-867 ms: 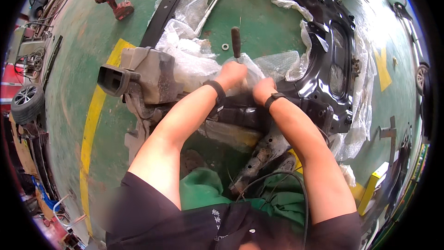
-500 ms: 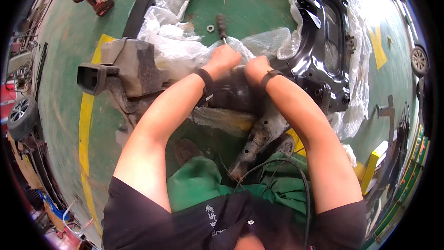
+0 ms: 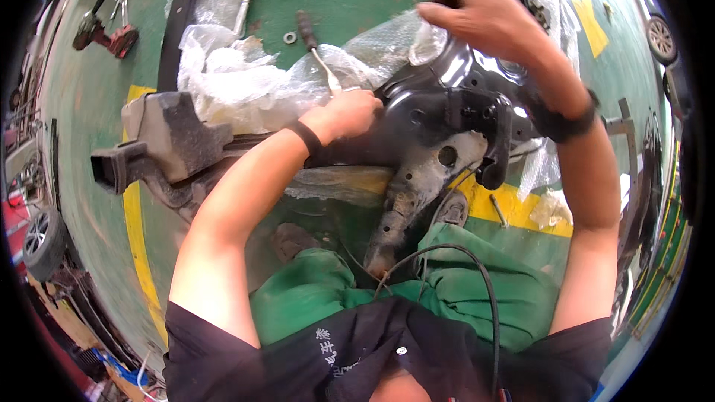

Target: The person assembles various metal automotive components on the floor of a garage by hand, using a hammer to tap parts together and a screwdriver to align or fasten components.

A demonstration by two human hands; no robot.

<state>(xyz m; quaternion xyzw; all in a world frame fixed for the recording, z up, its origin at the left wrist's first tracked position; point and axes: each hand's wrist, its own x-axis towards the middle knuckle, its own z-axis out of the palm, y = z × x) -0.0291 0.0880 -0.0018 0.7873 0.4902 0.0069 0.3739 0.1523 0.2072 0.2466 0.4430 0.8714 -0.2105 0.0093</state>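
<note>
My left hand (image 3: 346, 113) is closed against the dark middle of the metal crosspiece, beside the glossy black car subframe (image 3: 424, 89). Its fingers hide whatever is in them. A screwdriver (image 3: 306, 30) with a dark handle lies on the bubble wrap (image 3: 246, 82), its shaft pointing toward that hand. Raised over the right part of the subframe, my right hand (image 3: 484, 18) is slightly blurred. A gap shows between its thumb and fingers, with nothing visible in it. Below the crosspiece, a worn grey metal arm (image 3: 417, 193) reaches down between my feet.
A boxy grey duct part (image 3: 175, 134) sits at the left. A red cordless power tool (image 3: 112, 41) lies on the green floor, and a washer (image 3: 290, 38) is near the screwdriver. A black cable (image 3: 477, 268) loops across my legs. A bolt (image 3: 498, 210) rests on yellow floor tape.
My right hand has left its place beside my left hand and swung up and right over the subframe. My left hand stays closed at the crosspiece. The view has shifted to the right.
</note>
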